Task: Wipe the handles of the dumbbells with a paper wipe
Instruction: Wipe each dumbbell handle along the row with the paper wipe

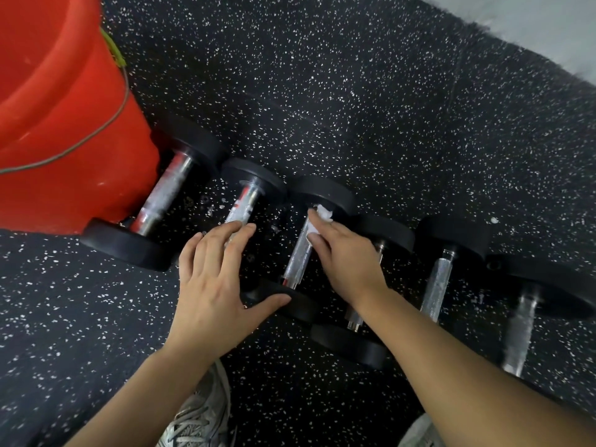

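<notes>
Right hand (345, 256) curled, fingers pinching a crumpled white paper wipe (317, 222) and pressing it against the far end of the third handle (298, 256), close to that dumbbell's far weight (324, 191). Wipe mostly hidden under the fingers; only a wad shows past the fingertips.

Left hand (214, 285) flat, fingers spread loosely, palm down. Fingertips lie over the near part of the second handle (243, 206); thumb rests on the near weight (283, 300) of the third dumbbell. Nothing held in it.

Dumbbells lie in a row, left to right, handles pointing roughly far to near, black round weights on both ends. First dumbbell (167, 191), far left, sits right up against a red bucket (58, 124) with a wire bail. Fourth handle mostly hidden under the right wrist. Fifth handle (438, 285) and sixth handle (519, 337) are further right, untouched, the sixth blurred.

Floor (354, 91) is black rubber with white flecks. A pale strip of other flooring (532, 24) shows at the far right corner. A grey laced shoe (200, 417) is at the near edge between the forearms, the edge of another shoe to its right.
</notes>
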`<action>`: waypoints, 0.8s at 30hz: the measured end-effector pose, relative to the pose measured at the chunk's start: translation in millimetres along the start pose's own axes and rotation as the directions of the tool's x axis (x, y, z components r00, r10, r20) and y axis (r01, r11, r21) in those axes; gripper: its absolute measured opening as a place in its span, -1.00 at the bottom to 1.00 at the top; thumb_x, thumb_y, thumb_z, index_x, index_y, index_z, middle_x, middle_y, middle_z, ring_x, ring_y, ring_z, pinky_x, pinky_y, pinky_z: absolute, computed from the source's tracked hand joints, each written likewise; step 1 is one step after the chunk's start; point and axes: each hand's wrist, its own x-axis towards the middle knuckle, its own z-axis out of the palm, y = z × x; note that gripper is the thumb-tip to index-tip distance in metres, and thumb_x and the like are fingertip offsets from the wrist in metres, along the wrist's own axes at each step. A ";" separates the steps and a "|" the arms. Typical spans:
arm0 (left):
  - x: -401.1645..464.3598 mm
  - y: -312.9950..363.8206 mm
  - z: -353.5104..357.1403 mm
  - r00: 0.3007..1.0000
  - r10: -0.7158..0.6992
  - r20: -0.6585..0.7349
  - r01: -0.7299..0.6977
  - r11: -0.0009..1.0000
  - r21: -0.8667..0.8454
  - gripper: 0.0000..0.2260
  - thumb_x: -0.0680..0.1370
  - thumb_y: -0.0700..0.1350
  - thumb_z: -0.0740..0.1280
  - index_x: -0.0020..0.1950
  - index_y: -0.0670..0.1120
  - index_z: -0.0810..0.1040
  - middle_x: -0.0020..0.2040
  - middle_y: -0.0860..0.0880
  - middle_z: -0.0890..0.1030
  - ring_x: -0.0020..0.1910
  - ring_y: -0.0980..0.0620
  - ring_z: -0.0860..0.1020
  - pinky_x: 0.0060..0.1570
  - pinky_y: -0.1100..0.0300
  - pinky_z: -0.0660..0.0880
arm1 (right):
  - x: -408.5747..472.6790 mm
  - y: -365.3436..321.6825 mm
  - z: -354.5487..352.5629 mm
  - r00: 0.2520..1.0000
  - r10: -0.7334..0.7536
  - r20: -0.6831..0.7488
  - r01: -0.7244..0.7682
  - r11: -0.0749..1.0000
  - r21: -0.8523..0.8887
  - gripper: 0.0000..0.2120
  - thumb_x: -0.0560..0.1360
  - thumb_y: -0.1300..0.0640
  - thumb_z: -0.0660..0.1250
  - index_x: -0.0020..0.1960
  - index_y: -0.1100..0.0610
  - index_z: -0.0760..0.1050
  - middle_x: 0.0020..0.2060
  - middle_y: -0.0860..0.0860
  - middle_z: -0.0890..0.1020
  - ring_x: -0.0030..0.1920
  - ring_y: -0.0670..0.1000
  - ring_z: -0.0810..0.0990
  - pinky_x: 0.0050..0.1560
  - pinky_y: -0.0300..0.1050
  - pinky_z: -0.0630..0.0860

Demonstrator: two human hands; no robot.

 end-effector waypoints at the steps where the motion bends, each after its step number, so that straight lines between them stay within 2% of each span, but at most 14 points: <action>1: 0.1 -0.1 0.0 1.000 -0.001 0.000 0.001 1.000 -0.002 -0.10 0.42 0.42 0.37 0.59 -0.11 0.32 0.51 -0.10 0.41 0.53 -0.09 0.35 0.61 -0.12 0.07 | -3.6 0.6 2.1 1.000 -0.024 0.019 0.024 0.999 0.022 -0.58 0.70 -0.10 0.09 0.53 -0.06 0.34 0.27 -0.02 0.62 0.20 0.07 0.61 0.15 0.06 0.58; 4: -0.2 -0.3 1.4 1.000 -0.002 0.000 0.002 1.000 -0.002 -0.10 0.43 0.44 0.36 0.58 -0.11 0.32 0.51 -0.10 0.41 0.53 -0.09 0.35 0.61 -0.10 0.07 | -16.3 4.3 0.5 0.967 -0.214 0.139 0.209 0.977 0.051 -0.61 0.69 -0.06 0.11 0.47 -0.04 0.43 0.25 -0.02 0.65 0.20 0.07 0.63 0.17 0.05 0.59; 7: -0.6 -1.1 1.9 1.000 -0.005 -0.003 0.005 1.000 -0.006 -0.09 0.42 0.43 0.37 0.58 -0.11 0.32 0.51 -0.10 0.41 0.53 -0.10 0.35 0.61 -0.10 0.07 | -25.5 3.8 -8.9 0.860 -0.404 0.311 0.399 0.913 0.082 -0.59 0.65 -0.04 0.11 0.45 -0.07 0.46 0.18 -0.07 0.67 0.13 0.03 0.65 0.16 -0.03 0.59; 8: -0.7 -0.9 1.9 1.000 -0.005 -0.004 0.005 1.000 -0.009 -0.09 0.42 0.43 0.37 0.58 -0.11 0.32 0.51 -0.10 0.41 0.53 -0.10 0.36 0.61 -0.10 0.08 | -22.8 5.0 -12.4 0.854 -0.415 0.315 0.405 0.909 0.100 -0.61 0.65 -0.03 0.13 0.45 -0.09 0.46 0.17 -0.08 0.67 0.11 0.01 0.65 0.16 -0.05 0.59; 9: -0.8 -0.8 1.9 1.000 -0.005 -0.005 0.005 1.000 -0.012 -0.09 0.42 0.43 0.37 0.58 -0.11 0.32 0.51 -0.10 0.41 0.53 -0.10 0.36 0.60 -0.11 0.09 | -17.0 5.7 -15.4 0.877 -0.400 0.266 0.381 0.916 0.123 -0.63 0.66 -0.03 0.15 0.45 -0.10 0.46 0.19 -0.08 0.67 0.12 -0.02 0.66 0.17 -0.07 0.59; 11: -1.3 -0.3 1.8 1.000 -0.007 -0.006 0.007 1.000 -0.015 -0.10 0.42 0.44 0.36 0.58 -0.11 0.32 0.50 -0.10 0.42 0.52 -0.10 0.36 0.59 -0.13 0.10 | -2.1 6.0 -19.1 0.955 -0.286 0.083 0.270 0.950 0.157 -0.64 0.68 -0.05 0.20 0.45 -0.10 0.45 0.26 -0.08 0.65 0.19 -0.06 0.64 0.21 -0.15 0.56; 13: -1.8 -0.1 1.9 1.000 -0.009 -0.007 0.009 1.000 -0.014 -0.11 0.42 0.43 0.37 0.57 -0.11 0.33 0.50 -0.10 0.42 0.52 -0.09 0.36 0.59 -0.12 0.10 | 11.1 2.6 -16.2 0.988 -0.150 -0.021 0.151 0.985 0.080 -0.61 0.67 -0.08 0.21 0.48 -0.07 0.43 0.29 -0.06 0.63 0.20 -0.02 0.64 0.18 -0.13 0.56; 15: -2.0 -0.3 1.7 1.000 -0.009 -0.005 0.009 1.000 -0.011 -0.10 0.42 0.43 0.37 0.57 -0.11 0.33 0.50 -0.10 0.42 0.52 -0.08 0.35 0.60 -0.11 0.09 | 14.8 -2.3 -7.4 0.996 -0.084 0.001 0.084 0.996 -0.036 -0.59 0.67 -0.10 0.17 0.50 -0.06 0.40 0.29 -0.06 0.60 0.13 0.04 0.65 0.08 -0.04 0.59; 17: -1.8 -0.7 1.8 1.000 -0.010 -0.006 0.009 1.000 -0.013 -0.10 0.42 0.43 0.38 0.57 -0.10 0.32 0.50 -0.09 0.42 0.52 -0.08 0.35 0.60 -0.09 0.07 | 9.2 -4.4 -3.6 0.996 -0.080 0.026 0.081 0.996 -0.027 -0.61 0.68 -0.08 0.16 0.48 -0.04 0.43 0.31 -0.07 0.58 0.13 0.04 0.65 0.10 -0.08 0.58; 19: -1.6 -0.5 2.3 1.000 -0.011 -0.007 0.010 1.000 -0.017 -0.10 0.41 0.42 0.38 0.58 -0.10 0.32 0.50 -0.09 0.42 0.52 -0.07 0.34 0.59 -0.07 0.06 | -0.1 -3.9 -5.6 0.989 -0.139 0.056 0.137 0.990 0.040 -0.63 0.68 -0.05 0.16 0.44 -0.01 0.48 0.29 -0.07 0.59 0.14 0.00 0.64 0.16 -0.23 0.51; 20: -1.8 -0.5 2.6 1.000 -0.012 -0.007 0.011 1.000 -0.020 -0.10 0.41 0.42 0.38 0.58 -0.10 0.33 0.50 -0.10 0.42 0.52 -0.07 0.34 0.59 -0.07 0.06 | -6.1 -4.8 -6.6 0.978 -0.182 0.105 0.176 0.982 0.061 -0.63 0.68 -0.07 0.15 0.43 -0.02 0.49 0.25 -0.07 0.61 0.10 0.00 0.65 0.15 -0.24 0.52; 22: -2.2 -0.7 3.0 1.000 -0.016 -0.006 0.016 1.000 -0.026 -0.10 0.41 0.42 0.38 0.57 -0.10 0.33 0.50 -0.10 0.42 0.52 -0.08 0.34 0.58 -0.06 0.07 | -18.5 -6.5 -7.4 0.926 -0.287 0.245 0.275 0.958 0.084 -0.58 0.67 -0.13 0.09 0.42 -0.04 0.49 0.15 -0.06 0.64 0.02 0.02 0.67 0.07 -0.07 0.61; 24: -2.6 -1.0 2.7 1.000 -0.022 -0.004 0.022 0.999 -0.029 -0.09 0.40 0.42 0.38 0.57 -0.11 0.33 0.50 -0.10 0.42 0.52 -0.08 0.34 0.58 -0.06 0.07 | -24.5 -4.1 -8.6 0.870 -0.379 0.316 0.367 0.925 0.098 -0.59 0.67 -0.11 0.09 0.42 -0.05 0.49 0.16 -0.08 0.64 0.06 0.02 0.67 0.06 -0.01 0.62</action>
